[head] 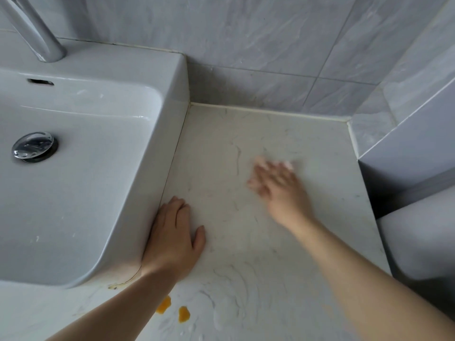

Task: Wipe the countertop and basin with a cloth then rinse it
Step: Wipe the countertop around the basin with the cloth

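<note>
Cloth: I could not make one out. There was only a pale blur at my right fingertips, too smeared to call.
Countertop: it lay under both my hands, pale and veined, and ran on to the tiled wall beyond my fingers.
Basin: it stood just left of my left hand, its outer wall touching that hand's edge.
Left hand: it lay flat, fingers straight and together, pressing the countertop like a brace and holding nothing.
Right hand: it was ahead and to the right of the left, fingers spread wide and blurred, with nothing gripped that I could see.
Dirt: there were two orange spots by my left forearm and white swirled residue between my forearms.
Step, as I judged it: wiping the countertop. Doing it well meant firm, flat, overlapping strokes from the wall corner toward me, then the spots and the seam along the basin.
</note>
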`<state>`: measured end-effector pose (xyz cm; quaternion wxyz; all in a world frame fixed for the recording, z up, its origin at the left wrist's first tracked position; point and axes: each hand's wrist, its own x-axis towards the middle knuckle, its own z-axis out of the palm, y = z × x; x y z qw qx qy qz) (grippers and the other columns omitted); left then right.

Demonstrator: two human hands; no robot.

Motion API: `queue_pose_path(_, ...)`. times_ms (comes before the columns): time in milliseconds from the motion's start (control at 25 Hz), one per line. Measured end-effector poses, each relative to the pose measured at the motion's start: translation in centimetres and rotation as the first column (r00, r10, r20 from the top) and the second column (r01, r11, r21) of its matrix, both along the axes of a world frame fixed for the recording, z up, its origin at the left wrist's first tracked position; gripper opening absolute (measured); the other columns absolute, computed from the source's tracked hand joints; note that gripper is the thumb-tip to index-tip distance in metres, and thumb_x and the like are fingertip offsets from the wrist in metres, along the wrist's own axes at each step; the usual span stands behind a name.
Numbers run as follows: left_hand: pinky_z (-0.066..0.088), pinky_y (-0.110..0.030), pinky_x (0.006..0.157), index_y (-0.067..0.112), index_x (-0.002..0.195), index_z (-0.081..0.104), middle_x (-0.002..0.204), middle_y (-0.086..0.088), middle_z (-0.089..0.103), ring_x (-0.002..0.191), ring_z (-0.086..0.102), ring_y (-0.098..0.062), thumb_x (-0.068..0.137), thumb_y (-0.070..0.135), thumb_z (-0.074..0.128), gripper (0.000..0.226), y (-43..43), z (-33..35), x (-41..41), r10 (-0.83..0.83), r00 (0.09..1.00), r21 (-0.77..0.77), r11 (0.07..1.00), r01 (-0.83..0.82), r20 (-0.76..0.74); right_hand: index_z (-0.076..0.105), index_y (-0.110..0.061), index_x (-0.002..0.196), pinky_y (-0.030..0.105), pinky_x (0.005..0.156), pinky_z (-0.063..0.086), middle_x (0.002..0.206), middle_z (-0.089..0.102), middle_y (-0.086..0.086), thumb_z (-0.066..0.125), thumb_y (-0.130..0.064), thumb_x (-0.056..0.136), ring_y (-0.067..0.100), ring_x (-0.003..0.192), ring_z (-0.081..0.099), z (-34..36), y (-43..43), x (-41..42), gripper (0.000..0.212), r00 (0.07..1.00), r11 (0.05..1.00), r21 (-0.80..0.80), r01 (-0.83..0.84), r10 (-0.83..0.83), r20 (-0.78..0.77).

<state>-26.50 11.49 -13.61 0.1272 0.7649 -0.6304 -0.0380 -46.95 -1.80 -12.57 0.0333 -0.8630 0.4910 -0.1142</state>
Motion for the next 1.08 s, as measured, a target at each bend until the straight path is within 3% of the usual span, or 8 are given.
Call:
queue_pose_path(120, 0.031, -0.041, 0.103, -0.003, 0.113, 0.058, 0.122, -0.018, 0.056, 0.119, 0.043, -0.029, 0.081, 0.044, 0.034, 0.062, 0.0, 0.0, 0.0, -0.004, 1.000, 0.036, 0.999, 0.004, -0.009, 0.060, -0.025, 0.125, 0.041, 0.109, 0.031, 0.133, 0.057, 0.003, 0.044, -0.033, 0.093, 0.029, 0.130, 0.043, 2.5, -0.6, -4.5, 0.037, 0.968, 0.932, 0.267, 0.246, -0.252, -0.012)
queue_pose_path(240, 0.025, -0.036, 0.107, -0.001, 0.119, 0.056, 0.129, -0.016, 0.052, 0.124, 0.043, -0.031, 0.081, 0.049, 0.028, 0.069, 0.1, 0.2, 0.0, 0.014, 1.000, 0.062, 0.998, -0.013, -0.024, 0.061, -0.012, 0.124, 0.050, 0.104, 0.037, 0.119, 0.065, 0.012, 0.030, -0.036, 0.084, 0.039, 0.114, 0.055, 1.2, -0.4, -2.4, 0.056, 0.920, 0.919, 0.059, 0.391, -0.392, 0.011)
queue_pose_path(520, 0.017, -0.031, 0.112, 0.000, 0.126, 0.051, 0.137, -0.014, 0.045, 0.130, 0.033, -0.026, 0.080, 0.052, 0.027, 0.073, 0.1, 0.2, 0.0, 0.020, 0.998, 0.053, 0.998, -0.017, -0.056, 0.063, -0.017, 0.122, 0.042, 0.103, 0.034, 0.125, 0.064, 0.006, 0.037, -0.043, 0.086, 0.033, 0.113, 0.060, -1.4, 2.8, 0.1, 0.052, 0.991, 0.997, -0.039, -0.072, 0.067, -0.116)
queue_pose_path(600, 0.018, -0.032, 0.112, 0.000, 0.127, 0.050, 0.138, -0.014, 0.044, 0.131, 0.033, -0.027, 0.081, 0.051, 0.029, 0.072, 0.0, 0.3, 0.0, 0.019, 0.998, 0.062, 0.998, -0.016, -0.052, 0.057, -0.020, 0.128, 0.047, 0.109, 0.029, 0.135, 0.056, 0.007, 0.034, -0.046, 0.089, 0.034, 0.122, 0.052, -1.5, 0.9, -6.2, 0.052, 0.964, 0.975, -0.041, 0.218, -0.221, -0.150)
queue_pose_path(720, 0.016, -0.031, 0.113, -0.001, 0.129, 0.048, 0.140, -0.014, 0.042, 0.133, 0.032, -0.027, 0.088, 0.040, 0.042, 0.058, -0.1, 0.7, -0.1, 0.018, 0.998, 0.087, 0.996, -0.012, -0.061, 0.035, -0.031, 0.143, 0.049, 0.116, 0.011, 0.154, 0.030, 0.002, 0.025, -0.046, 0.095, 0.032, 0.140, 0.025, 0.0, -0.7, -10.9, 0.051, 0.751, 0.738, 0.146, 0.659, -0.656, -0.072)
queue_pose_path(880, 0.016, -0.032, 0.113, -0.001, 0.130, 0.047, 0.140, -0.014, 0.041, 0.133, 0.031, -0.027, 0.088, 0.038, 0.044, 0.057, 0.0, 0.8, -0.1, 0.021, 0.998, 0.099, 0.995, -0.014, -0.065, 0.052, -0.027, 0.131, 0.052, 0.105, 0.031, 0.135, 0.056, 0.005, 0.035, -0.043, 0.090, 0.035, 0.122, 0.051, -1.5, 8.2, -5.6, 0.046, 0.982, 0.983, 0.009, 0.185, -0.184, -0.045)
queue_pose_path(960, 0.019, -0.034, 0.112, -0.002, 0.127, 0.050, 0.137, -0.016, 0.044, 0.131, 0.034, -0.029, 0.087, 0.040, 0.043, 0.059, 0.2, 1.0, -0.1, 0.025, 0.998, 0.103, 0.994, -0.019, -0.060, 0.047, -0.032, 0.131, 0.051, 0.103, 0.033, 0.134, 0.057, 0.003, 0.034, -0.044, 0.092, 0.034, 0.122, 0.052, -1.4, 8.1, -6.4, 0.043, 0.989, 0.997, -0.034, 0.074, -0.077, -0.129)
queue_pose_path(1080, 0.018, -0.033, 0.111, -0.002, 0.125, 0.051, 0.135, -0.016, 0.046, 0.130, 0.036, -0.030, 0.080, 0.052, 0.025, 0.075, 0.1, 1.1, -0.3, 0.020, 0.999, 0.089, 0.996, -0.016, -0.041, 0.035, -0.038, 0.141, 0.051, 0.114, 0.013, 0.152, 0.033, -0.002, 0.031, -0.046, 0.095, 0.031, 0.140, 0.028, 0.0, 0.2, -7.8, 0.047, 0.900, 0.901, 0.070, 0.429, -0.419, -0.122)
